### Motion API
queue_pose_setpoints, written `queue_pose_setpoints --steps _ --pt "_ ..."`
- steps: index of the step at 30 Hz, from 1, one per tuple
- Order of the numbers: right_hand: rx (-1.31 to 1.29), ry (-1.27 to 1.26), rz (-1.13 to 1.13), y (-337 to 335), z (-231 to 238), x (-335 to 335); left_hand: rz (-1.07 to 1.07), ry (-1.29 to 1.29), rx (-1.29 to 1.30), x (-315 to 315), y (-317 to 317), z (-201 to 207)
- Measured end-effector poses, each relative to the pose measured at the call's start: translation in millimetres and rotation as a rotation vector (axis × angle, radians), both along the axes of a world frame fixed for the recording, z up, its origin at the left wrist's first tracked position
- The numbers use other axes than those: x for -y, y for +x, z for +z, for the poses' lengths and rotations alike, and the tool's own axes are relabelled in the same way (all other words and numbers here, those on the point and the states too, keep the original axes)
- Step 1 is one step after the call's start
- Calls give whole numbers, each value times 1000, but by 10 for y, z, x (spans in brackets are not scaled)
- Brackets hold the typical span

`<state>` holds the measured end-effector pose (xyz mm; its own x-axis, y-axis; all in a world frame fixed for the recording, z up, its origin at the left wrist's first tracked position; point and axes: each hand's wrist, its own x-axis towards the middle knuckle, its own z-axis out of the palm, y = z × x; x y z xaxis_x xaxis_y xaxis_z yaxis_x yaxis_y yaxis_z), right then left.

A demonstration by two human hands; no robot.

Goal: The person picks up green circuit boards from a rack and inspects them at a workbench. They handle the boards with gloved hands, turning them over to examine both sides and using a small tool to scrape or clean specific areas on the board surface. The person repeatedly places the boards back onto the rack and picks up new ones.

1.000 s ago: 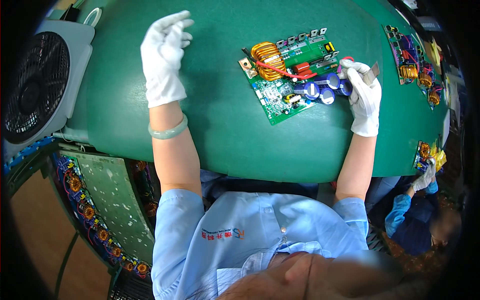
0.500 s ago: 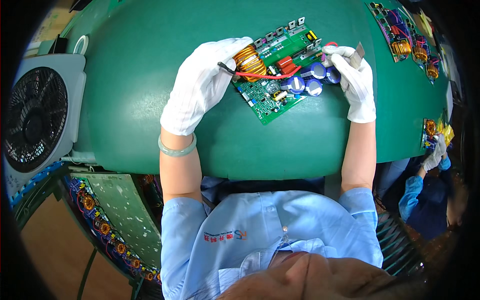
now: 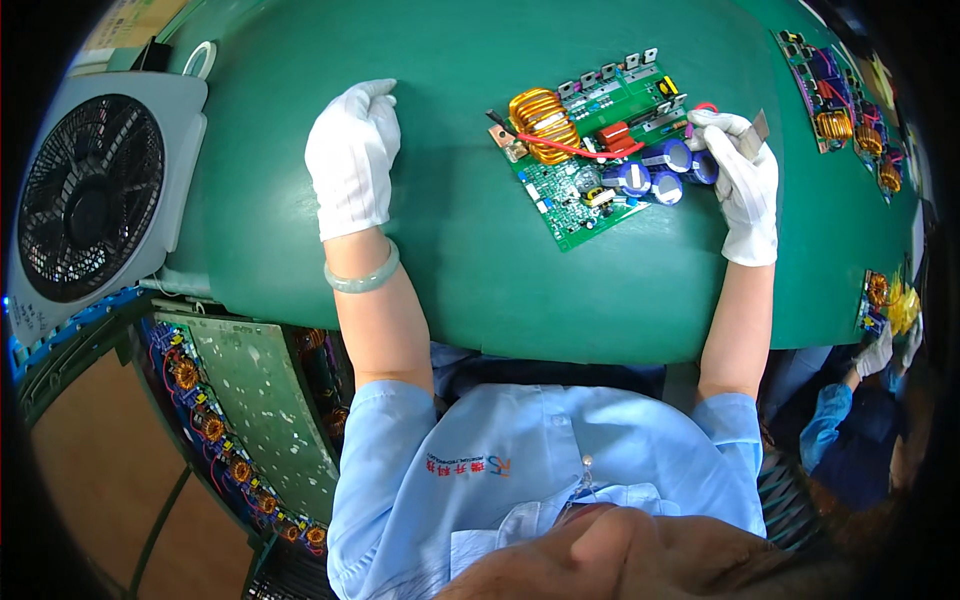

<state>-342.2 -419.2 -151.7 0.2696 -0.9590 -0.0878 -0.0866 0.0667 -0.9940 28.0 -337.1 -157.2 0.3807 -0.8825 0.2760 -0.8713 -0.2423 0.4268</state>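
Observation:
A green circuit board point(image 3: 565, 215) lies on the green table, slightly tilted, carrying a copper-wound coil point(image 3: 545, 125), several blue capacitors point(image 3: 632, 180) and a row of upright metal-tabbed parts along its far edge. A red wire point(image 3: 592, 154) with a black end crosses the board over the coil's near side. My right hand point(image 3: 742, 185), in a white glove, is at the board's right edge beside the capacitors. Its fingers are closed on a flat grey metal piece point(image 3: 757, 128) that sticks out. My left hand point(image 3: 352, 160), also gloved, rests apart to the left, fingers curled, nothing visible in it.
A fan point(image 3: 95, 190) stands at the left. Similar boards point(image 3: 828, 90) lie at the far right, and more sit in a rack point(image 3: 225, 440) at the lower left. A co-worker's gloved hands point(image 3: 876, 350) are at the right by another board.
My left hand has let go of the red wire by the coil and moved left. In the picture, the board and my right hand sit further right than before.

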Motion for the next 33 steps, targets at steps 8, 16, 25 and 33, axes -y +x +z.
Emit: queue_pose_setpoints --steps 8,16,25,33 --pt "-6 -9 -27 -58 -85 20 -287 10 14 -109 -87 12" --pt "-49 29 -27 47 82 -40 -586 -220 58 -50 -499 195" --pt "-13 19 -20 43 -4 -9 -743 -175 -75 62 -734 230" --pt "21 30 7 30 8 16 -790 -229 -64 108 -893 102"
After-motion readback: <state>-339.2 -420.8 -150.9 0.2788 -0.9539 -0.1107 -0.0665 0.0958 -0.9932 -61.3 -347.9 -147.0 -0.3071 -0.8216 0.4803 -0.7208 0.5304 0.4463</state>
